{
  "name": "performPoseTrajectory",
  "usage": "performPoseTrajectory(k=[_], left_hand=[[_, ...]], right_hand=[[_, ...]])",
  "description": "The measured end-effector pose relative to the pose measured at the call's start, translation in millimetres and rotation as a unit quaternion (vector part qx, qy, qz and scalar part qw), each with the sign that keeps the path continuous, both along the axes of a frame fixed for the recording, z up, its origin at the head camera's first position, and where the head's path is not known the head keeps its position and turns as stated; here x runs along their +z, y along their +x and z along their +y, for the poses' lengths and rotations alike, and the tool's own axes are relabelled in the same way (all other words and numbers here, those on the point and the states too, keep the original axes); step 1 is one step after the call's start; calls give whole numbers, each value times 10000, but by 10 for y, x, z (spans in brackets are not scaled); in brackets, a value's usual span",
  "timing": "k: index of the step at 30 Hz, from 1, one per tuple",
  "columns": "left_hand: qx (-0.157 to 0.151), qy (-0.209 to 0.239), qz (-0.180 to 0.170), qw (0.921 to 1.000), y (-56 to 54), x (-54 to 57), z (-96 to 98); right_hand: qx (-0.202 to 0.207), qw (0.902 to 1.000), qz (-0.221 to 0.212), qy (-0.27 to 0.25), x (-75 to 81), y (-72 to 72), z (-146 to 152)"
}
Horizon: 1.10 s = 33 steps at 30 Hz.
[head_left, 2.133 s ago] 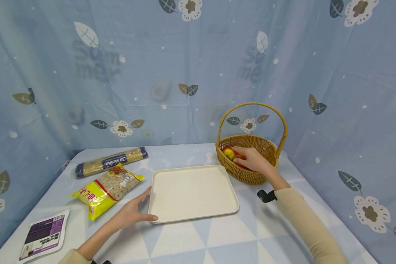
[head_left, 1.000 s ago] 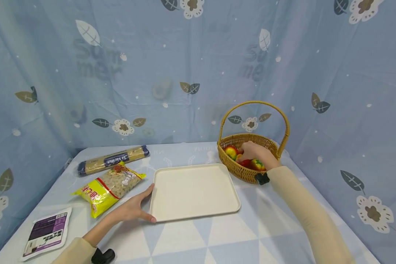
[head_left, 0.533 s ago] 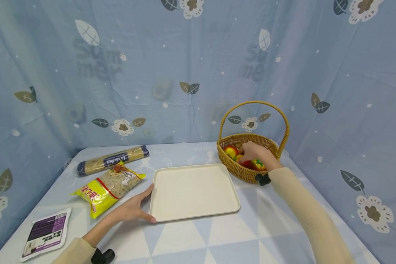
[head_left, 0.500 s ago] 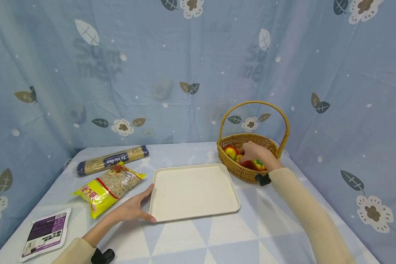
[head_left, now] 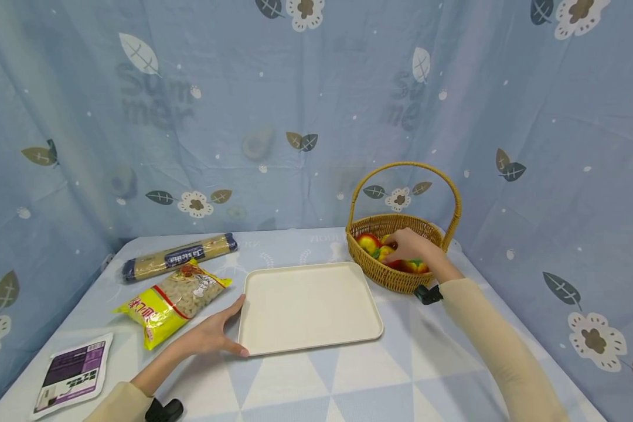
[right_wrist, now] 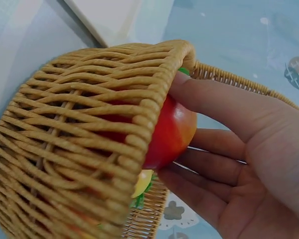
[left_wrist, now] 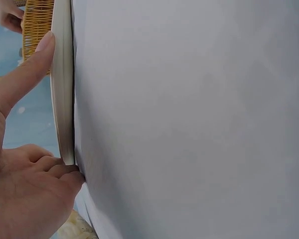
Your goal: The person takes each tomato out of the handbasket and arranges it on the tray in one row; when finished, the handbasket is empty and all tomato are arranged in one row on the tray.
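Observation:
My right hand (head_left: 412, 246) reaches into the wicker basket (head_left: 395, 282) at the back right. Its thumb and fingers grip a round red-and-yellow fruit (right_wrist: 175, 130) with a bit of green at the top, at the basket's rim in the right wrist view. More red-and-yellow fruits (head_left: 367, 242) lie around it, partly hidden by the hand and the wicker. On the other side, my left hand (head_left: 208, 337) spreads around the near left corner of a cream tray (head_left: 311, 308). Its thumb lies at the front edge and its fingers rest along the left side.
Left of the tray lies a yellow bag of nuts or beans (head_left: 176, 299), with a long pack of spaghetti (head_left: 181, 257) behind it. A purple-and-white pouch (head_left: 74, 375) lies at the front left. The basket's tall handle (head_left: 408, 164) arches over it; a patterned curtain (head_left: 274, 117) encloses the table.
My right hand first went deeper into the basket and has now drawn up slightly toward me with the fruit. The left hand stays at the tray's corner.

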<state>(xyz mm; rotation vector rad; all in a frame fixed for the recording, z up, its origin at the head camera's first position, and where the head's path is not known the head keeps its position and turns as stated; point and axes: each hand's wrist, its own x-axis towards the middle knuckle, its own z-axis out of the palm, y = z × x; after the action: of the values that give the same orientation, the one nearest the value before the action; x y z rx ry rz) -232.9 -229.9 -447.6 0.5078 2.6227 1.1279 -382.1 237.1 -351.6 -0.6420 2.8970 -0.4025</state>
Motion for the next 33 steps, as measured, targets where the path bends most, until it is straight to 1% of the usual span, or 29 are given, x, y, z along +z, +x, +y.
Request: performPoseTrajectory(k=[5,10,13,17,21,27,33], left_hand=[[-28,7,11,10000,4,-1,-4],[-50,-10,-8,10000,-1,3,-9],[-78,15,-39,10000,-3,3,-10],[-76,3,-57,10000,0,6,-9],[-43,-15,-83,10000,9,17,-7],[-45,11,-104,9999,9,17,-7],[-34,-59,-95,9999,-6,4,-10]], right_hand=[[52,9992,320,-225,-37,24,78],[-55,9976,462,-509,-38,94,122],[-195,9962,515,-681,-46,135,138],[-314,9940,595,-868,-75,173,163],[-349,9909,743,-1068,-110,204,196],[-472,9827,1098,-1417,-133,281,223],[-686,9707,1405,-1825,-152,374,211]])
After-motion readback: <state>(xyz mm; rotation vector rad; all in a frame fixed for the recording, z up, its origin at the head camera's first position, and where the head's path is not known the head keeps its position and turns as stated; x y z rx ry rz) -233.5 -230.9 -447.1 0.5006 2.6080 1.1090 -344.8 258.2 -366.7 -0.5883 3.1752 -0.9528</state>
